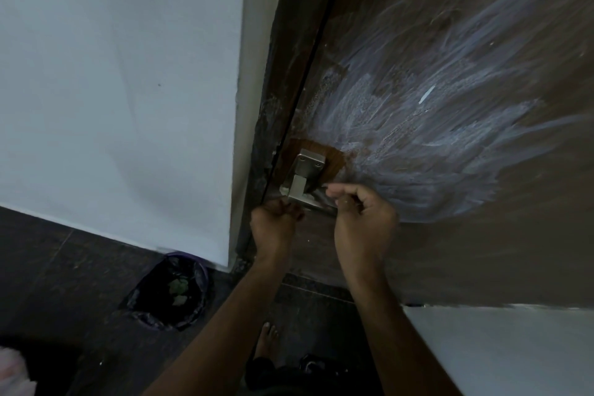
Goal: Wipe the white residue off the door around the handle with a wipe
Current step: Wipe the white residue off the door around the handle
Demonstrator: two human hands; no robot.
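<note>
At the handle (pixel 305 180) both hands, left (pixel 273 225) and right (pixel 363 219), are curled, wipe unseen; dry rubbing could just smear residue (pixel 418 125).

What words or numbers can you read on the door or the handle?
None. The door shows only white residue in smeared streaks, no letters. The metal handle bears no readable mark. The bin on the floor shows no label.

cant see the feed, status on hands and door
Left hand and right hand both curled at the handle, wipe not clearly visible. Residue still heavy on the door. Nothing in the way.
</note>
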